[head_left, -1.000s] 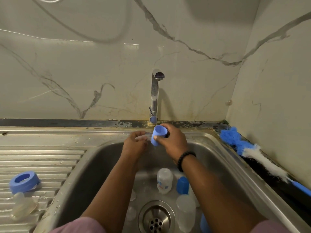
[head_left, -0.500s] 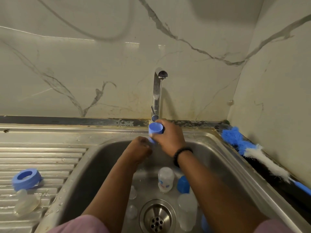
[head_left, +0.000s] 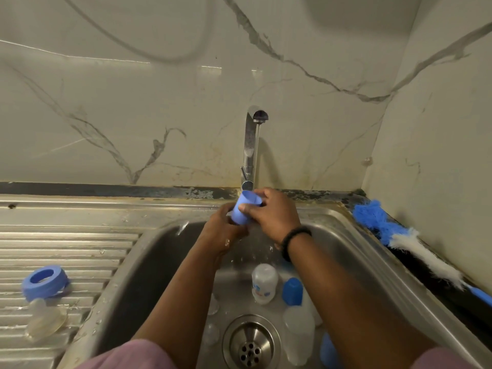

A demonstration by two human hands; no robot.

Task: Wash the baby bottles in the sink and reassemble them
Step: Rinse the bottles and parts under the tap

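A blue bottle cap (head_left: 244, 206) is held under the tap (head_left: 250, 145), where a thin stream of water runs. My right hand (head_left: 274, 215) grips the cap from the right, thumb across its side. My left hand (head_left: 223, 230) curls around the cap's lower end from below. In the sink basin (head_left: 149, 262) lie a small clear bottle with a printed label (head_left: 264, 283), a blue cap (head_left: 292, 291), a taller clear bottle (head_left: 298, 336) and small clear teats (head_left: 213, 304). A blue screw ring (head_left: 45, 282) and a clear teat (head_left: 45, 319) sit on the draining board.
A blue and white bottle brush (head_left: 410, 243) lies along the right sink edge by the wall. The drain (head_left: 251, 342) is at the basin's near middle. The ribbed draining board (head_left: 66, 251) stretches left. Another blue piece (head_left: 328, 351) shows at the basin's bottom edge.
My left hand has closed around the cap's lower end; a second ago it was beside the cap with fingers out. The cap has tilted so its mouth faces up toward the tap.
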